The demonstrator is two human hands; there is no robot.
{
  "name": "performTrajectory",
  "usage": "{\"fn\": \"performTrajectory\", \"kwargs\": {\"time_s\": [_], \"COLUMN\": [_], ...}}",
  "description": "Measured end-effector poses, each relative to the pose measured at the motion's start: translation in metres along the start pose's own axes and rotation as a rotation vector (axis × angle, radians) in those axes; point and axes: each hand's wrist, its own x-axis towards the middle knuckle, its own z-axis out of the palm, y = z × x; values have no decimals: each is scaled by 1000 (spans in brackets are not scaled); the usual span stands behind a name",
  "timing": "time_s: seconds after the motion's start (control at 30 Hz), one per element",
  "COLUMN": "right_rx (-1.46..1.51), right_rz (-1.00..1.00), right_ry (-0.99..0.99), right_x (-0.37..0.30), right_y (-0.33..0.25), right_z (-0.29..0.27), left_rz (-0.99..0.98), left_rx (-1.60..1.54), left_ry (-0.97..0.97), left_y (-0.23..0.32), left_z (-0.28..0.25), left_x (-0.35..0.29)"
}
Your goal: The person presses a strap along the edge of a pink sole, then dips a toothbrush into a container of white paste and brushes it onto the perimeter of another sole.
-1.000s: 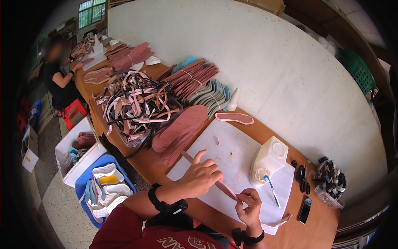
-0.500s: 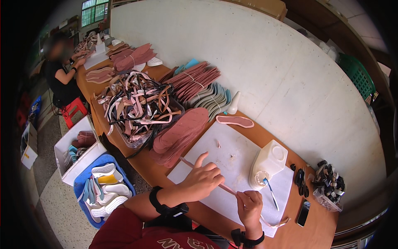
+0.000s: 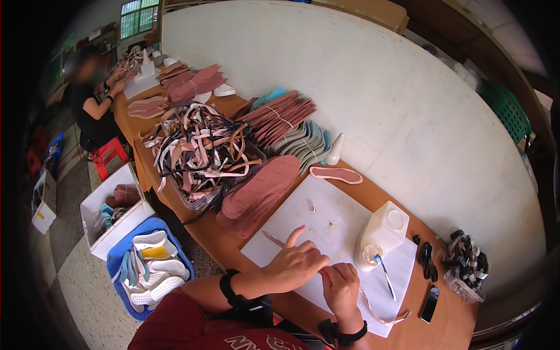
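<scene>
A thin pinkish strip is held between my two hands above a white sheet. One end pokes out past the fingers of my left hand, which is closed on it with the index finger raised. Pressed up against that hand, my right hand pinches the strip with thumb and curled fingers. A loose tail of strip curls on the sheet beside the right wrist. The white sheet lies under both hands. To their right stands a white plastic glue container with a brush resting in its opening.
Reddish insole pieces are stacked left of the sheet, beside a tub heaped with strips. One edged insole and a white cone sit near the wall. A phone lies right. A co-worker sits far left.
My hands have come together: the right moved up and left, the left slightly right and down. The stretch of strip between them no longer shows. The whole view shifted slightly.
</scene>
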Motion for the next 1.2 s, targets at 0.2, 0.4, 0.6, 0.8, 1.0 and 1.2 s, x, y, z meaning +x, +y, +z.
{"fn": "performTrajectory", "kwargs": {"time_s": [0.2, 0.4, 0.6, 0.8, 1.0, 1.2], "right_rx": [91, 175, 108, 128, 453, 947], "right_rz": [74, 146, 79, 50, 374, 816], "right_ry": [-6, 9, -38, -52, -81, -96], "right_x": [-11, -21, -8, -3, -27, -36], "right_y": [15, 27, 18, 15, 38, 41], "right_z": [-5, -9, -19, -17, -25, -31], "left_rz": [-70, -87, 56, 27, -9, -17], "left_rx": [-96, -45, -35, -50, -132, -249], "left_ry": [13, 8, -12, -90, 25, 59], "left_y": [-14, -13, -7, -7, -20, -21], "left_z": [1, -6, 6, 12, 10, 10], "left_x": [-8, -2, 3, 7, 6, 9]}}
